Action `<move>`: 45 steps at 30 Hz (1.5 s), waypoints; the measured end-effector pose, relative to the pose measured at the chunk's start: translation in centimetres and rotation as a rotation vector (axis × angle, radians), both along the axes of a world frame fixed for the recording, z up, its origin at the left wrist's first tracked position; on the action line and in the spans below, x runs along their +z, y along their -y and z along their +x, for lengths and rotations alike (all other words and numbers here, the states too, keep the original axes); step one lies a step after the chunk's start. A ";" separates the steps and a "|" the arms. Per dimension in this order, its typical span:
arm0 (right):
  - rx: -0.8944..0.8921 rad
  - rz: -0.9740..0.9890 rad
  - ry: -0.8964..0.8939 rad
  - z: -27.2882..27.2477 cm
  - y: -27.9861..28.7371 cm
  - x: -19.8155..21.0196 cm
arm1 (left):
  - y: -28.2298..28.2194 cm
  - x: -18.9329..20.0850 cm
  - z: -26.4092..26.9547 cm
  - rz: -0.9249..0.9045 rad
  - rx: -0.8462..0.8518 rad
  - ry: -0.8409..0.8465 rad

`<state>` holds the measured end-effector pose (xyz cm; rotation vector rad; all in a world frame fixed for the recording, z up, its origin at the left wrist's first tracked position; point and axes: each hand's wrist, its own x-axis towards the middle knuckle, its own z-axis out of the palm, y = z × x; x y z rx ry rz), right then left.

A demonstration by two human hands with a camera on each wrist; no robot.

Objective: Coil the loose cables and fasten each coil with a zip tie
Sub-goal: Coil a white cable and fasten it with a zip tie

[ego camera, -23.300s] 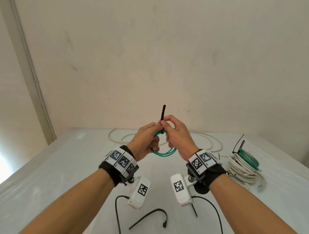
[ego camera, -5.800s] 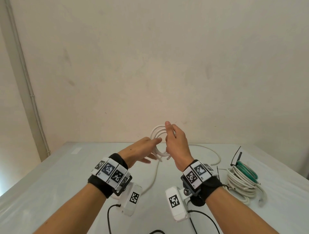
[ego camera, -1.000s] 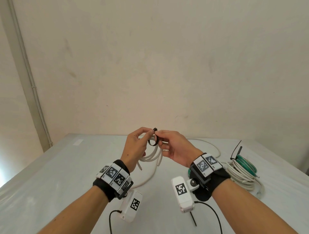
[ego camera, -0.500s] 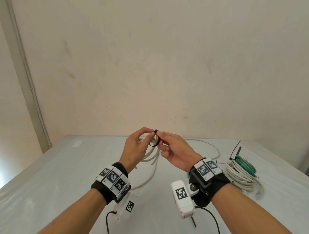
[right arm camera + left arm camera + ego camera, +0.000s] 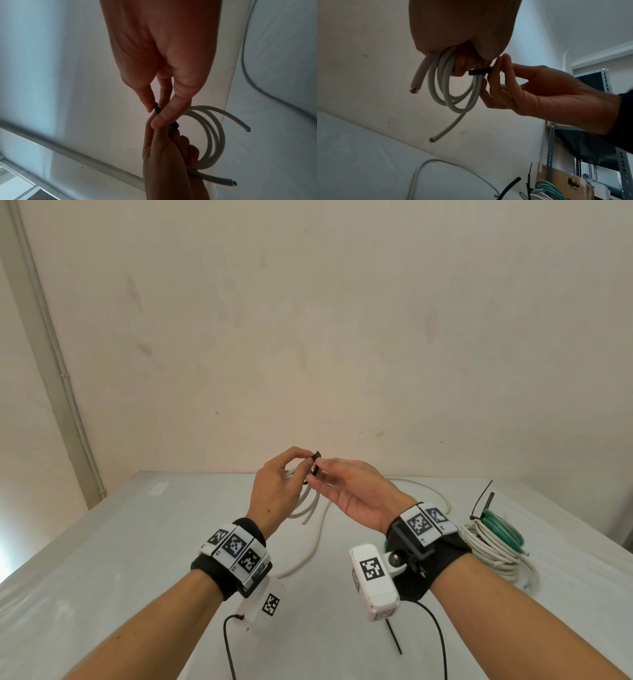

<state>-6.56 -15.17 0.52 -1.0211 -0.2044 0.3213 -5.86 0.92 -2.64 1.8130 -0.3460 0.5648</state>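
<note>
Left hand gripped the white cable coil above the counter, fingers curled round it. Right hand fingers pinched the black zip tie wrapped on the coil. Best to feed the tail through the head, pull snug, keeping the loops bunched.

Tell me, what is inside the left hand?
The left hand grips a white cable coil, both cut ends hanging free. A black zip tie wraps the coil; the right hand pinches it. The fingers cover the coil's top.
</note>
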 end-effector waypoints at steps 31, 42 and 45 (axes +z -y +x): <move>-0.324 -0.333 0.167 0.7 1.2 2.6 | -0.4 3.4 -1.8 0.045 -0.223 -0.074; -0.366 -0.311 0.300 0.9 0.5 3.3 | -0.1 3.5 -2.4 -0.126 -0.270 -0.255; -0.339 -0.318 0.330 0.9 0.8 3.4 | 0.0 3.4 -2.4 -0.109 -0.288 -0.309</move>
